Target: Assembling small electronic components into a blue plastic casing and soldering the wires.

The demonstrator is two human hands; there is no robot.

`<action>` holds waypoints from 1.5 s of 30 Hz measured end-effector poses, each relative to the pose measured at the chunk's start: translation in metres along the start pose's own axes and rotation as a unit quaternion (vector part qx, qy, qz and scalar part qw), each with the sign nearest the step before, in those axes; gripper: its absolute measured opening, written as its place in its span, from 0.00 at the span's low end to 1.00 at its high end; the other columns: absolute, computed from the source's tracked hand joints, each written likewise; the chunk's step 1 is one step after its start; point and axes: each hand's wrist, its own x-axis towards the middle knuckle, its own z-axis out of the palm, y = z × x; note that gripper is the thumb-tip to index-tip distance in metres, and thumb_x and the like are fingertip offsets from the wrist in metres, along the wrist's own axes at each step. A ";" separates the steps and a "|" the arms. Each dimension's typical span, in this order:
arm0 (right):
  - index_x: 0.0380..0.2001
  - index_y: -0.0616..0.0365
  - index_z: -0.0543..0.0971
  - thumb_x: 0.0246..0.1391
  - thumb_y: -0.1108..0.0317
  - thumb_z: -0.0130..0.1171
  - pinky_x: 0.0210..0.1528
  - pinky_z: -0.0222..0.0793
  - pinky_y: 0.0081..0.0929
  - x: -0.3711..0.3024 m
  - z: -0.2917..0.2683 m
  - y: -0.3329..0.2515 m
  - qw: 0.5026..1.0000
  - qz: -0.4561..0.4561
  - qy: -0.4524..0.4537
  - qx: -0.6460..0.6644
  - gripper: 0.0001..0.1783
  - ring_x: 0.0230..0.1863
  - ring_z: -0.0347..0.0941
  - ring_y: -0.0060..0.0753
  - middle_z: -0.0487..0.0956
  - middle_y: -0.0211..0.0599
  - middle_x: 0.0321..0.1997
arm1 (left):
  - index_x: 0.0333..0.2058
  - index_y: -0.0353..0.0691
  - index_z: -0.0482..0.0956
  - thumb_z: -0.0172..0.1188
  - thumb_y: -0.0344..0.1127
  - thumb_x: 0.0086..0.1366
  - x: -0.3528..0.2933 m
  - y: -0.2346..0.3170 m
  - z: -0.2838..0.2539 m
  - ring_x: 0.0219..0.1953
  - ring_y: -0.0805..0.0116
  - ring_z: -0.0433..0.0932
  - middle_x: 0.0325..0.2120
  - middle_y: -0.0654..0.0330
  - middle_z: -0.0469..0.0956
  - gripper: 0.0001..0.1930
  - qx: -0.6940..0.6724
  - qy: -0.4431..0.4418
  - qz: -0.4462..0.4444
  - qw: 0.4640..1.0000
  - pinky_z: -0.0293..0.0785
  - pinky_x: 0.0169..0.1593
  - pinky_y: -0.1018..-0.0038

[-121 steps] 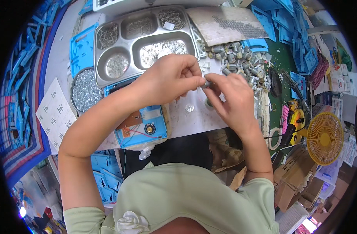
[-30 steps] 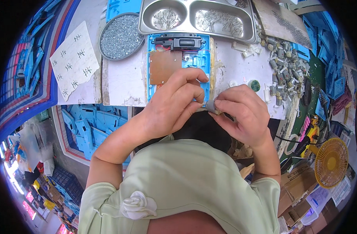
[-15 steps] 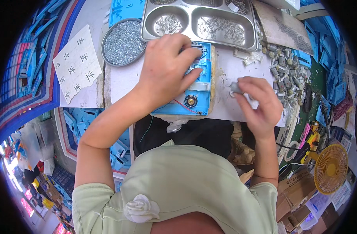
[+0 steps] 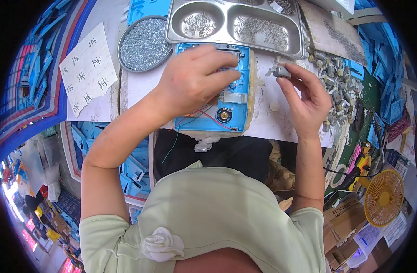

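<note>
One gray motor [image 4: 281, 71]: pinched in right hand [image 4: 308, 99], had left hand [image 4: 194, 79] over blue casing [image 4: 239, 111], couldn't tell its grip tbh.

Left grip [image 4: 192, 79] blurred; tray [image 4: 228, 28] cropped (top edge).

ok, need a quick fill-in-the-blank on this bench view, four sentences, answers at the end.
1. The person's ____ hand pinches a small grey motor.
2. The left hand is at an open plastic housing coloured ____.
3. In the picture, the round grey dish lies to the ____ of the steel compartment tray.
4. The fan at the picture's right is ____ in colour.

Missing words: right; blue; left; yellow.
</note>
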 end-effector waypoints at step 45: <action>0.27 0.48 0.85 0.38 0.66 0.69 0.40 0.64 0.37 0.071 0.117 -0.028 0.884 -0.317 -0.252 -0.233 0.08 0.35 0.67 0.37 0.72 0.25 0.26 | 0.35 0.39 0.81 0.71 0.25 0.50 -0.062 0.030 -0.020 0.31 0.57 0.76 0.31 0.58 0.76 0.13 -0.143 0.053 -0.151 0.977 0.74 0.34 0.66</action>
